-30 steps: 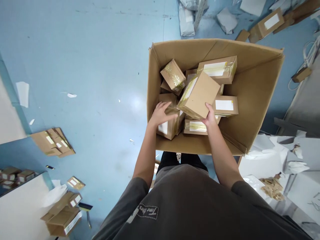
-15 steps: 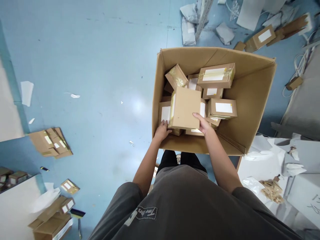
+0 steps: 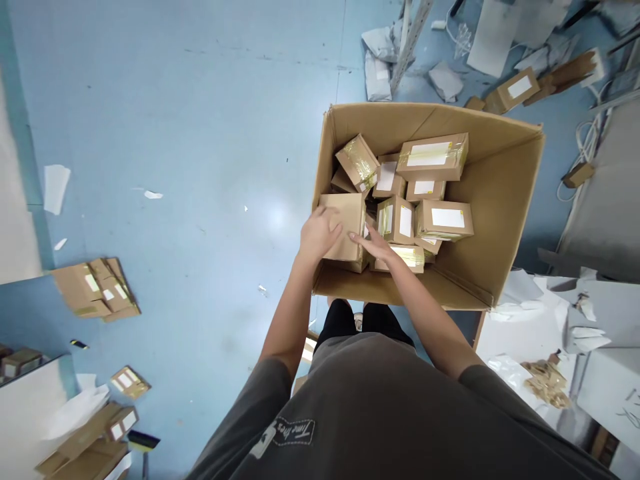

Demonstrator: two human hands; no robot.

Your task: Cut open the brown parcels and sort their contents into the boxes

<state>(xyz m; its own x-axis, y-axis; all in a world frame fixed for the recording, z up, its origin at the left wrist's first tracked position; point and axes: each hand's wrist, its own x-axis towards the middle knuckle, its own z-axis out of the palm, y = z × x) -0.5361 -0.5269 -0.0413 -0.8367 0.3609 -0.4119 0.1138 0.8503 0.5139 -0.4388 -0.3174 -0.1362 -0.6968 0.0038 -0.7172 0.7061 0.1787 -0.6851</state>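
A large open carton (image 3: 505,193) stands in front of me with several small taped boxes inside. Near its left wall lies a plain-topped box (image 3: 347,217). My left hand (image 3: 320,233) rests on that box's top left part, fingers apart. At the box's right edge is my right hand (image 3: 371,243), its thumb over the top and its fingers spread along the side. Just right of my right hand sits a box with white labels (image 3: 396,219). A tilted taped box (image 3: 357,160) lies above, and a long labelled box (image 3: 434,157) is at the upper right.
Flattened cardboard (image 3: 97,288) lies on the blue floor at left. A metal post (image 3: 410,47) stands beyond the carton, near grey packages (image 3: 377,73). Boxes and a brush (image 3: 143,441) are at lower left. White wrapping (image 3: 530,307) lies at right.
The plain-topped box has moved left and now sits against the carton's left side, uncovering the labelled box beside it. My left hand has come up onto its top; my right hand has moved left.
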